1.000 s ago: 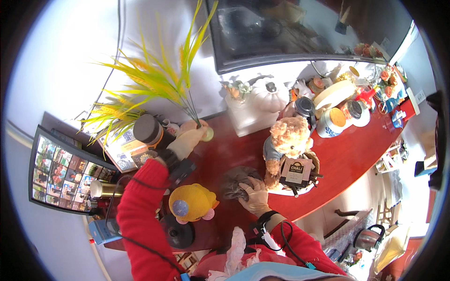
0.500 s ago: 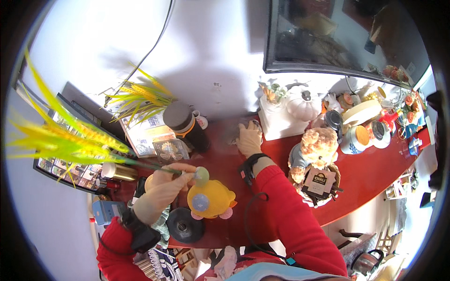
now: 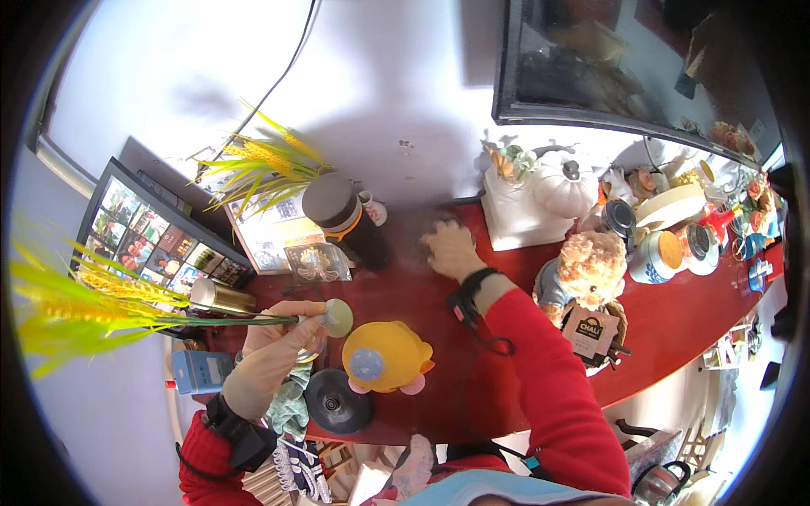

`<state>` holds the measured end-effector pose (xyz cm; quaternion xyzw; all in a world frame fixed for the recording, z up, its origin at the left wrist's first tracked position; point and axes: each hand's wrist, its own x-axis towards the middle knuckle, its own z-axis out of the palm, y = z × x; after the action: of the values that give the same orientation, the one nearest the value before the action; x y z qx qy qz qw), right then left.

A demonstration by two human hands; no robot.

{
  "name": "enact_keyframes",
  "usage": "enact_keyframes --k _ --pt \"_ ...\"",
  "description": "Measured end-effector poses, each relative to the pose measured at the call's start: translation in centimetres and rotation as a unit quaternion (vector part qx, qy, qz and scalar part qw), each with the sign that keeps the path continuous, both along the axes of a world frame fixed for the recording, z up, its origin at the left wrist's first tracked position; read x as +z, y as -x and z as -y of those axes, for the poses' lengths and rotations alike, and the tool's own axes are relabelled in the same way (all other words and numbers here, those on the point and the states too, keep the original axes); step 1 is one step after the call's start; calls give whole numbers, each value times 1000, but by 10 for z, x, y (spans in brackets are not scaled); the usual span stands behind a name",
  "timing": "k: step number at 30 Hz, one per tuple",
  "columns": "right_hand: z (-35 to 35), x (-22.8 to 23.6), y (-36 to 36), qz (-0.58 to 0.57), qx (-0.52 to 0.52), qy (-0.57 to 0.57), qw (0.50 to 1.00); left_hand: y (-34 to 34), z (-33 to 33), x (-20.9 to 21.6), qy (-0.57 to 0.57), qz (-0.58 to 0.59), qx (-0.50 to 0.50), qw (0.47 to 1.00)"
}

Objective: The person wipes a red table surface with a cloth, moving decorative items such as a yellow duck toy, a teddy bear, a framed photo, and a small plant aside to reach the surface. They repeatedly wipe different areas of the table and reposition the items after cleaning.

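Observation:
My left hand [image 3: 283,341] is closed around the lower stems of a bunch of artificial wheat stalks [image 3: 93,308]. The bunch lies sideways in the air, its yellow-green heads to the left, its round pale green base [image 3: 339,318] showing past my fingers. Below that base a yellow duck-like figure [image 3: 392,358] with a blue round patch rests on the red table [image 3: 481,379]. Toward the back, my right hand [image 3: 451,249] presses on the tabletop with curled fingers. A greyish cloth [image 3: 424,226] seems to be under the fingertips, though it is blurred.
A black round disc [image 3: 339,401] lies beside the duck-like figure. Left of my right hand stand a dark lidded cup [image 3: 333,207] and a photo frame [image 3: 156,232]. To the right are a white pumpkin ornament [image 3: 564,185], a teddy bear [image 3: 591,266] and several jars; a screen [image 3: 624,76] hangs above.
The wheat bunch has swung lower and more level, its base tipping toward me. My right hand has shifted slightly over the tabletop. The whole view has moved a little to the left.

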<state>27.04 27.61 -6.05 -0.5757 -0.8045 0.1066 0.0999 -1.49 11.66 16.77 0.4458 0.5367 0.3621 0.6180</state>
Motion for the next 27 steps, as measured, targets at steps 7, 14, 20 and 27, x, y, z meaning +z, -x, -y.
enact_keyframes --k 7,14,20,27 --pt "-7 0 28 -35 -76 1 997 0 9 12 -28 -39 29 998" --pt "-51 -5 46 -5 -28 -35 999 16 8 1 -18 -25 88 996" --pt "43 20 10 2 27 51 998 29 -4 -6 -62 -81 69 992" --pt "-2 4 6 21 -131 -47 990 27 4 -19 -32 -67 66 995"
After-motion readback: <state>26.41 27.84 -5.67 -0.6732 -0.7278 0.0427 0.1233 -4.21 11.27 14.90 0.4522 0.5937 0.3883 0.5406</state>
